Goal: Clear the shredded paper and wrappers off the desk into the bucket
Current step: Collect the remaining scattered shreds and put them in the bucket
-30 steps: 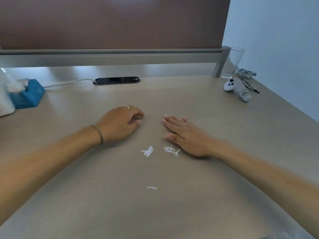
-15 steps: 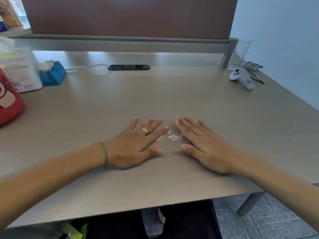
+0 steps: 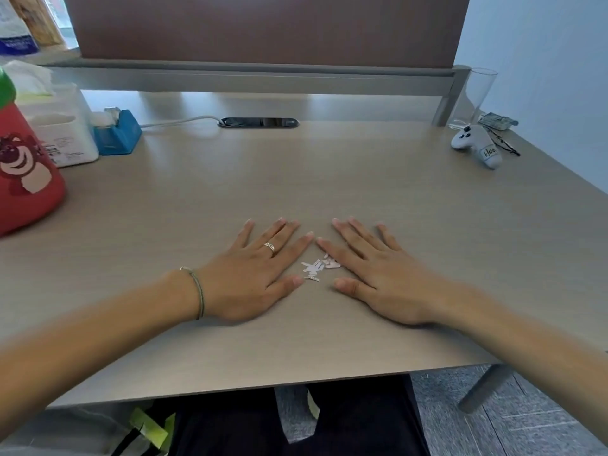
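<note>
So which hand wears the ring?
The left hand: a ring on one finger and a bracelet at its wrist. The right hand is bare.

There is only one view, from the person's head. It looks forward and down, close over the tabletop (image 3: 362, 179), toward the brown partition (image 3: 263, 28) behind, and the wide lens bends the edges.

Bare forearms, a banded ring (image 3: 269, 246) on the left hand (image 3: 253, 274), thin bracelet (image 3: 197, 291) at its wrist, dark trousers (image 3: 237, 422)

white shredded paper (image 3: 318, 266), beige desk (image 3: 329, 179), seemingly bear-printed red container (image 3: 24, 179)
</note>
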A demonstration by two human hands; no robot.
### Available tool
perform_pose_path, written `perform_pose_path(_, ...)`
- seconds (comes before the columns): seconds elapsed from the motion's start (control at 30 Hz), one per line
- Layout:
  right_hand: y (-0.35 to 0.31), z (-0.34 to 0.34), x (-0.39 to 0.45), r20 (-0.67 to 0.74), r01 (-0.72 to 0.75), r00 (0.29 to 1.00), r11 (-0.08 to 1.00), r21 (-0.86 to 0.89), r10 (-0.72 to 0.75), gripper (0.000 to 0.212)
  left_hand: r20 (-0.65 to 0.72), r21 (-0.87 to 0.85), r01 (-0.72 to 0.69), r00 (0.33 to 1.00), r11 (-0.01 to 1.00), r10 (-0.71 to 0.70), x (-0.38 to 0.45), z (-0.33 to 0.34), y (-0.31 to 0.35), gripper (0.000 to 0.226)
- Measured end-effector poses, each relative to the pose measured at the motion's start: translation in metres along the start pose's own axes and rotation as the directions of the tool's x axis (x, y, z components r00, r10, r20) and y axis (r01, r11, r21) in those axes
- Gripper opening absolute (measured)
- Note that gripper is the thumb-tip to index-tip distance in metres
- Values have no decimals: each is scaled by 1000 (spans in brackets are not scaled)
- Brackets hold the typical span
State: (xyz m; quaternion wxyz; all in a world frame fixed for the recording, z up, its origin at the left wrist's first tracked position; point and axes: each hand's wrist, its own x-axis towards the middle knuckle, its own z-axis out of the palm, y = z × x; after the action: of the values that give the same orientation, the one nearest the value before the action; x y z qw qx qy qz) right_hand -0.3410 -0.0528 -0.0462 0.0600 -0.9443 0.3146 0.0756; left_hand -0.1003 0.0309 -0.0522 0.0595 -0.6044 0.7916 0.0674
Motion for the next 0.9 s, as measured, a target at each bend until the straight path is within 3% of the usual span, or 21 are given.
perform_pose_path(0.07, 2, 1, -5, -58, 37, 998, 999, 6, -37, 71, -8, 7, 3, 1000, 1000, -2, 8, 1, 4, 65)
perform_pose_path(0.17, 15, 1, -12, -347, -32, 936, 996, 83, 59, 64, -44, -15, -2, 999, 1000, 1, 22, 3, 11, 62)
perform_pose_path(0.27, 20, -1, -11, -522, -91, 852, 992, -85, 33, 54, -87, -61, -21, 996, 998, 16, 30, 5, 13, 60)
perform_pose_path(0.4, 2, 0, 8, -450, -81, 893, 981, -178, -8, 58, -290, -277, -58, 957, 959, -26, 28, 3, -1, 60)
perform_pose_path(0.5, -14, -1, 24, -433, -60, 901, 980, -191, -29, 65, -424, -314, -75, 903, 946, -70, 27, 3, -15, 53)
perform_pose_path(0.63, -25, -9, 37, -398, -41, 917, 983, -177, -33, 69, -471, -339, -64, 875, 939, -111, 28, 3, -21, 46)
perform_pose_path(0.8, -23, -10, 42, -384, 89, 899, 946, -310, -211, 47, -498, -336, -62, 859, 940, -121, 30, 6, -21, 38)
perform_pose_path(0.9, -16, -8, 42, -355, 89, 906, 922, -378, -233, 38, -490, -331, -59, 864, 942, -119, 29, 4, -21, 39)
